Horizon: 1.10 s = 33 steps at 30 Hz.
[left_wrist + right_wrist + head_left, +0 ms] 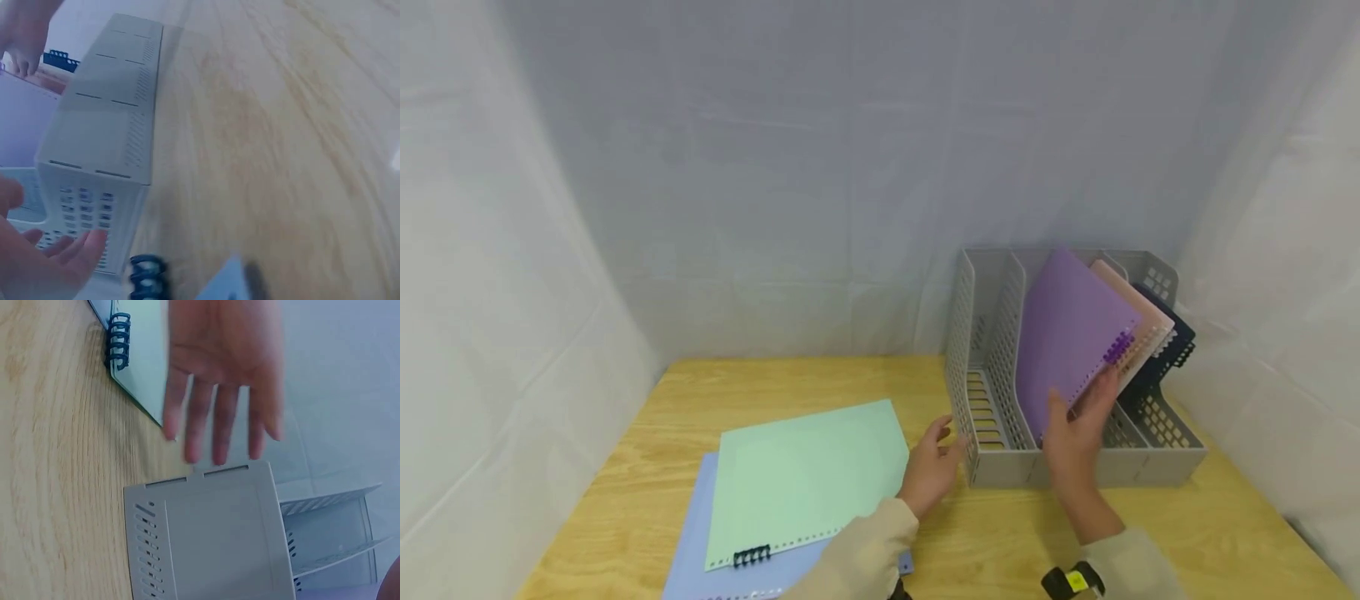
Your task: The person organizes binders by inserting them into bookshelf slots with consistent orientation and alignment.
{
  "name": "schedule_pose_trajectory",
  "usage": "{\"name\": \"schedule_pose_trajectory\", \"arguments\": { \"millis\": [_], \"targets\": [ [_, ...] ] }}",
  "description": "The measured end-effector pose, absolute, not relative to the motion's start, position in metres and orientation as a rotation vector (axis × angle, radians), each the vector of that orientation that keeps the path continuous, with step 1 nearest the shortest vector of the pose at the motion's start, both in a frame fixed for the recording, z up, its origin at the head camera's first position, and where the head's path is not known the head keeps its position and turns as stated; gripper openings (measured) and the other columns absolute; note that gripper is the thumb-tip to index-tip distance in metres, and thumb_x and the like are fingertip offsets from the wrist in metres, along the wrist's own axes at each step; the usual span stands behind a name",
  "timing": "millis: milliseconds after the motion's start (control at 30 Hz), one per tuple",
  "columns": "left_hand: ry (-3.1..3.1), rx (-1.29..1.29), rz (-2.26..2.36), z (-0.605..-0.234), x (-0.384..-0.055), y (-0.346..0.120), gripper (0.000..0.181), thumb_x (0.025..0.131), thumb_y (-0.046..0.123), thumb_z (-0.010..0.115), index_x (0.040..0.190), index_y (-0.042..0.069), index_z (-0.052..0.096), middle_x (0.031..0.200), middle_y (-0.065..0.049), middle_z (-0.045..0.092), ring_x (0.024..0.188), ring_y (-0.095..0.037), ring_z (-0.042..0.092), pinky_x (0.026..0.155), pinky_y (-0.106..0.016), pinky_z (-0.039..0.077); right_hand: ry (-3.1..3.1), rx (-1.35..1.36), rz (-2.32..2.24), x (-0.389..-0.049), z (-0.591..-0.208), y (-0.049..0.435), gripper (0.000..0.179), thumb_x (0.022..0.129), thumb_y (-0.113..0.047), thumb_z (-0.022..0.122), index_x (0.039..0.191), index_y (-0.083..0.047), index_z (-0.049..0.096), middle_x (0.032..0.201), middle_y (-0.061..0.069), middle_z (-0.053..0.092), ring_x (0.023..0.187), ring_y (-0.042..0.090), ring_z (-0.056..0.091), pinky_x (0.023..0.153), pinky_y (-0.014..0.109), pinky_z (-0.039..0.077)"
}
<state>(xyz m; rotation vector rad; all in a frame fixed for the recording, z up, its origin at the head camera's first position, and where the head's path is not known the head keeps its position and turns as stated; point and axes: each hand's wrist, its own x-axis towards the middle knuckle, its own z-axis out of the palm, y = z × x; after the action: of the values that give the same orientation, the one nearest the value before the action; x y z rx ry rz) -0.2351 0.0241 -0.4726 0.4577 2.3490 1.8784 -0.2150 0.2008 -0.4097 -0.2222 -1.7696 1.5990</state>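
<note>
A purple spiral notebook (1067,325) leans in a middle slot of the grey file organizer (1026,471). My right hand (1075,442) is at its lower spiral edge, thumb over the purple cover and fingers extended up along the edge, overlapping the pink notebook (1150,321) behind. In the left wrist view the right hand (25,47) appears above the organizer, its fingertips near the pink notebook. My left hand (932,467) is beside the organizer's left front corner, holding nothing; the right wrist view shows this left hand (219,375) with straight, spread fingers.
A mint green spiral notebook (808,475) lies over a blue notebook (696,517) on the wooden table (625,500), left of the organizer. A dark notebook (1176,337) tilts in the organizer's right section. Pale sheeting (850,167) hangs behind and at both sides.
</note>
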Motion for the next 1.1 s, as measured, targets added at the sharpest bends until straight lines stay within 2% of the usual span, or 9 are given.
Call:
{"name": "schedule_pose_trajectory", "arguments": {
  "millis": [133,233,400,633,833,1033,1100],
  "targets": [
    [2.374,0.446,1.844,-0.466,-0.232,0.014,0.048,0.102,0.025,0.05,0.146,0.01,0.04,0.144,-0.024,0.044,0.123,-0.04,0.052,0.096,-0.051,0.049,-1.809,-0.16,1.506,-0.213,-0.412,0.197,0.083,0.095,-0.003,0.052,0.156,-0.017,-0.003,0.163,0.003,0.001,0.148,0.016,0.003,0.121,0.033,0.006],
    [2.363,0.462,1.782,-0.46,-0.231,0.006,0.051,0.101,0.022,0.05,0.148,0.012,0.036,0.147,-0.022,0.04,0.128,-0.042,0.046,0.1,-0.055,0.045,-1.809,-0.116,1.401,-0.21,-0.415,0.195,0.085,0.093,0.0,0.054,0.157,-0.015,0.0,0.163,0.003,0.004,0.148,0.017,0.005,0.12,0.031,0.007],
    [2.363,0.529,1.647,-0.449,-0.228,-0.015,0.058,0.098,0.025,0.053,0.151,0.014,0.031,0.151,-0.021,0.035,0.133,-0.043,0.039,0.104,-0.058,0.04,-1.792,0.001,1.279,-0.207,-0.416,0.19,0.081,0.09,0.004,0.056,0.155,-0.004,0.008,0.162,0.014,0.008,0.148,0.024,0.009,0.12,0.029,0.008],
    [2.312,0.673,1.417,-0.434,-0.223,-0.046,0.067,0.1,0.035,0.053,0.155,0.016,0.022,0.155,-0.019,0.029,0.138,-0.042,0.032,0.107,-0.058,0.035,-1.896,0.303,1.144,-0.202,-0.425,0.168,0.084,0.086,0.01,0.06,0.154,-0.002,0.013,0.158,0.023,0.013,0.145,0.037,0.012,0.119,0.043,0.012],
    [2.492,0.797,1.183,-0.425,-0.223,-0.062,0.071,0.098,0.03,0.056,0.155,0.006,0.02,0.153,-0.021,0.031,0.139,-0.039,0.033,0.109,-0.055,0.034,-2.0,0.469,1.031,-0.199,-0.437,0.147,0.083,0.083,0.01,0.06,0.153,0.002,0.017,0.156,0.025,0.019,0.142,0.044,0.02,0.117,0.039,0.018],
    [2.848,0.866,0.69,-0.425,-0.208,-0.082,0.073,0.09,0.027,0.07,0.146,-0.005,0.036,0.141,-0.031,0.043,0.128,-0.045,0.045,0.097,-0.061,0.042,-2.182,0.527,0.938,-0.193,-0.448,0.13,0.089,0.083,-0.001,0.066,0.154,-0.001,0.014,0.157,0.022,0.018,0.142,0.04,0.021,0.107,0.063,0.03],
    [2.91,0.875,0.557,-0.423,-0.205,-0.088,0.07,0.087,0.027,0.073,0.141,-0.006,0.043,0.135,-0.031,0.049,0.123,-0.045,0.05,0.094,-0.061,0.045,-2.22,0.57,0.847,-0.193,-0.449,0.125,0.089,0.08,-0.004,0.07,0.152,0.003,0.018,0.156,0.025,0.021,0.141,0.043,0.024,0.103,0.066,0.033]
  ]
}}
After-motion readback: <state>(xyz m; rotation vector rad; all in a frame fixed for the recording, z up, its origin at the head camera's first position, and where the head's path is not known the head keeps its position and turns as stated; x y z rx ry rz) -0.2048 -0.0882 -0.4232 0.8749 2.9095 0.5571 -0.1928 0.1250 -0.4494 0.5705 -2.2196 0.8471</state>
